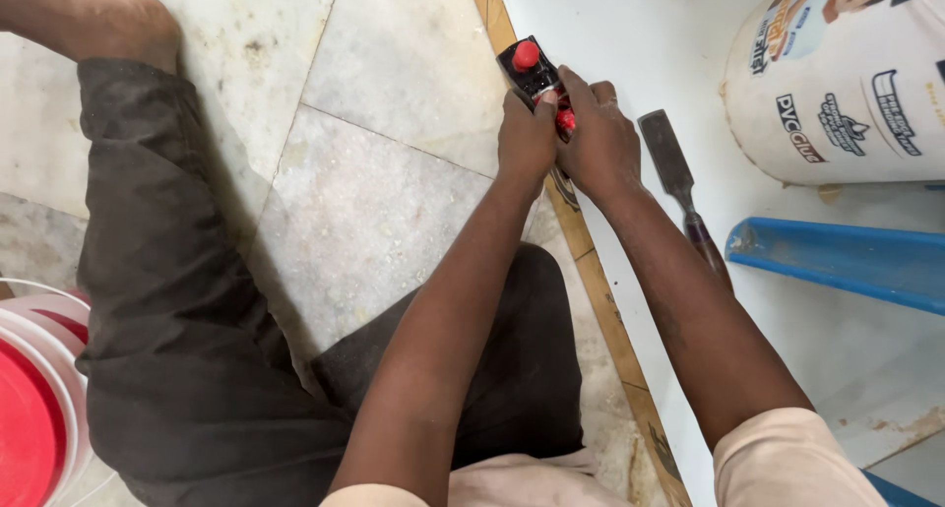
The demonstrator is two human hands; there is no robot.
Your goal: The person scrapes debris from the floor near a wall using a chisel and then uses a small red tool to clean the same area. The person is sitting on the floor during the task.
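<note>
Both hands are gripping a black hand plane [532, 74] with red knobs, one round red knob showing at its far end and a second red bit peeking out between the hands. The plane is sitting on the wooden edge [600, 290] of a white board [640, 34], right where the board is meeting the marble floor [394, 103]. The left hand [527, 138] is wrapping the plane's near side, fingers [546, 98] curled and clamped on the body. The right hand [600, 138] is covering the rear part, fingers closed tight over it too, and the two hands are touching each other. The plane's sole is hidden, so the blade cannot be told.

A chisel [674, 177] with a flat grey blade and dark reddish handle is lying on the white board just beside the right forearm, not held.

Containers: a big white bucket [837, 84] with printed labels is lying tilted at the upper right on the board, its contents not visible. A blue trough-like plastic piece [837, 256] is resting below it, near the chisel handle, with its inside hard to tell. At the lower left a white tub with a red lid [34, 409] is standing on the floor, closed, partly cut off by the frame.

The person is sitting on the floor in dark trousers [187, 349], one knee bent out to the left, with light sleeves showing at the bottom.
</note>
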